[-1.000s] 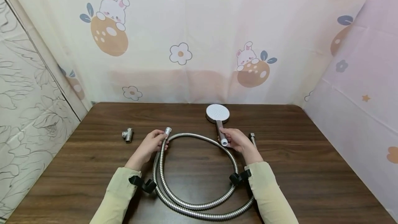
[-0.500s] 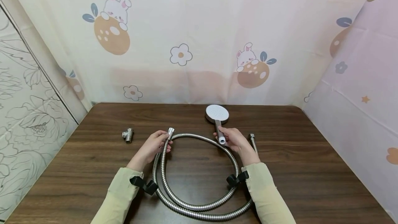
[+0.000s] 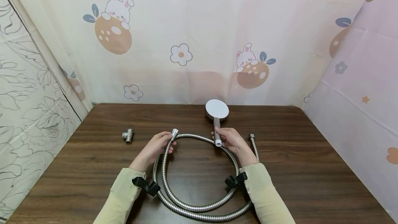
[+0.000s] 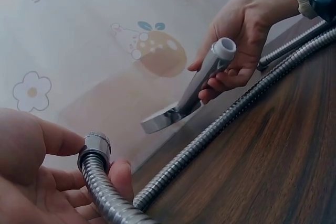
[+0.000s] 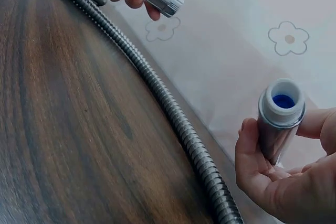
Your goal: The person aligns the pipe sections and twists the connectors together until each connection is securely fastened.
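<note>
Left of centre, my left hand (image 3: 158,147) pinches one end of a metal shower hose (image 3: 199,208), just at its chrome connector (image 3: 174,133). In the left wrist view the thumb and fingers sit around that connector (image 4: 96,145). To the right, my right hand (image 3: 232,141) grips the handle of a shower head (image 3: 217,109), its white spray face turned up and its handle pointing toward me. A white threaded end with a blue inside (image 5: 284,100) shows in the right wrist view. Connector and handle end are apart. The hose lies coiled on the table between the hands.
A small chrome tee fitting (image 3: 128,136) lies on the wooden table (image 3: 298,168) at the left. The hose's other end nut (image 3: 252,136) rests to the right of my right hand. A printed curtain (image 3: 199,27) hangs behind the table's back edge.
My left hand has moved right with the hose connector. My right hand has shifted slightly left, and the shower head now stands more upright in its grip. The gap between them has narrowed.
</note>
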The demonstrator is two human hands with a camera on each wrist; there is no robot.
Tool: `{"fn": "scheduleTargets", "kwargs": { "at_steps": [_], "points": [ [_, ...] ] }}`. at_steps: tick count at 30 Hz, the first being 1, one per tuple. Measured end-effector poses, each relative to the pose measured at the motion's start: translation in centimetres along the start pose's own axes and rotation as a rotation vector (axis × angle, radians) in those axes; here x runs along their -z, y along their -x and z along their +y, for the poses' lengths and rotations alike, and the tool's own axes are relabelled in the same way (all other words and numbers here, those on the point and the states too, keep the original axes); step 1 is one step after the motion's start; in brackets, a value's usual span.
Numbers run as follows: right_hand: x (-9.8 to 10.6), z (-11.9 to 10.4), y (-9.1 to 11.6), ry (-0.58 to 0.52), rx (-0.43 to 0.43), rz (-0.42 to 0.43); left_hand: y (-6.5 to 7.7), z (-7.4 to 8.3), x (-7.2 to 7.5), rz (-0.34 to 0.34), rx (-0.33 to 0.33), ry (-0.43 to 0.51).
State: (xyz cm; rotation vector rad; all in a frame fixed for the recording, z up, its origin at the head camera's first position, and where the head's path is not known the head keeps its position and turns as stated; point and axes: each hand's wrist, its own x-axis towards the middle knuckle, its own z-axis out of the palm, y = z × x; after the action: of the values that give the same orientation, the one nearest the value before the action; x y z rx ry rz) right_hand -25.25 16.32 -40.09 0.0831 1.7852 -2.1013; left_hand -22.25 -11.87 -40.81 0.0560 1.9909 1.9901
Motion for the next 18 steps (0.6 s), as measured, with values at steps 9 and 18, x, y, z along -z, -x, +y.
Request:
{"fn": "scheduleTargets", "kwargs": {
  "at_steps": [9,18],
  "points": [
    [-0.9,-0.3,0.0,0.044,0.018,-0.015,-0.1,0.0,-0.8,0.000,0.032,0.035],
    [-1.3,-0.4,0.0,0.014,0.056,-0.010,-0.4,0.0,-1.3,0.000,0.025,0.054]
  ]
}}
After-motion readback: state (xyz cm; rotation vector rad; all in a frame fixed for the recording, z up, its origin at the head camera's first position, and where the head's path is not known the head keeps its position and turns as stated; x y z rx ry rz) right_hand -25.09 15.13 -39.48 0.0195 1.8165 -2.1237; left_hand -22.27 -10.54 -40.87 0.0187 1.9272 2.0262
